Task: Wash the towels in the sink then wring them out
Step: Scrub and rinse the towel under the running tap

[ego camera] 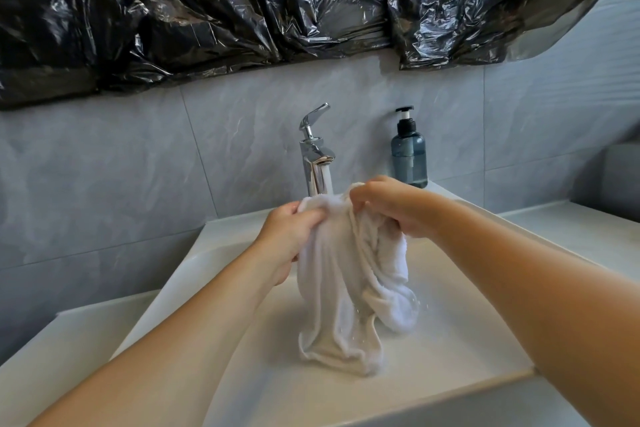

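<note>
**Q:** Nearest the camera, what shows?

**R:** Two bare forearms, reaching in from the bottom corners over the front rim of a white rectangular ceramic sink (pixel 450 288). They meet above the middle of the basin.

**Q:** What are the hands doing?

**R:** Both grip a wet white terry-cloth towel (pixel 341 288). The left hand (pixel 287 236) has its fingers curled round the towel's upper left part, bunching the cloth. The right hand (pixel 391 206) pinches and gathers the upper right part, its knuckles facing up.

**Q:** Where is the towel itself?

**R:** It hangs down from the two hands in loose folds over the basin, its lower edge close to or touching the sink floor; I cannot tell which. Small water drops show beside its lower right folds.

**Q:** What lies behind it?

**R:** A tall chrome single-lever tap (pixel 315 152) stands at the back of the sink, its spout just behind the top of the towel. To its right is a translucent blue-grey soap bottle with a black pump (pixel 408 156), standing upright against the grey marbled wall tiles (pixel 138 177). Crinkled black plastic sheeting (pixel 277 0) covers the wall above.
</note>
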`<state>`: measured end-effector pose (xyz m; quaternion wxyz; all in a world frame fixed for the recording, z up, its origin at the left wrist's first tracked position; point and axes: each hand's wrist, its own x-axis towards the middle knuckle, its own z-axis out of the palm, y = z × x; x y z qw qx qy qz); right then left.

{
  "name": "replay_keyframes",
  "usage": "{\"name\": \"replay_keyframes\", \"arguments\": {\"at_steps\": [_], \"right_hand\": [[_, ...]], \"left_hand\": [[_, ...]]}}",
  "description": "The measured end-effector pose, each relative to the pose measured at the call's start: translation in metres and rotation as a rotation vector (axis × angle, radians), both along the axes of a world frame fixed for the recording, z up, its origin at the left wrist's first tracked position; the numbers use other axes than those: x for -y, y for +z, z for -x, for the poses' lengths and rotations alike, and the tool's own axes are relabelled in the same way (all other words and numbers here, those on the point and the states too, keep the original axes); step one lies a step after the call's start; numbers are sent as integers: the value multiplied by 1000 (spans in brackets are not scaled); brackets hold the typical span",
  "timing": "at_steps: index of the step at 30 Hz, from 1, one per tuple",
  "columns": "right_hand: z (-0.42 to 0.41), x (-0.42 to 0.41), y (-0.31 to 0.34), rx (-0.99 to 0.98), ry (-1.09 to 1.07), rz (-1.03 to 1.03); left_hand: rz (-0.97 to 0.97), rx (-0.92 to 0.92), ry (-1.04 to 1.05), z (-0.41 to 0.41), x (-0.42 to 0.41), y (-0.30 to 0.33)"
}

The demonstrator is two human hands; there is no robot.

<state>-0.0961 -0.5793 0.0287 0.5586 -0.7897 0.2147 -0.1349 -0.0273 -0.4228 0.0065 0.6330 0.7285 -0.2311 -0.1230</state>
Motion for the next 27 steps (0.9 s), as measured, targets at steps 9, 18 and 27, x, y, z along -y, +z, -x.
{"name": "replay_keyframes", "arguments": {"at_steps": [9,18,27], "right_hand": [[-5,1,-7,133,75,9],[-4,-2,-12,-188,160,119],[2,-11,-22,-266,270,168]], "left_hand": [[80,-258,-21,5,1,13],[332,-288,230,-7,-5,28],[545,-313,383,-17,-14,34]]}}
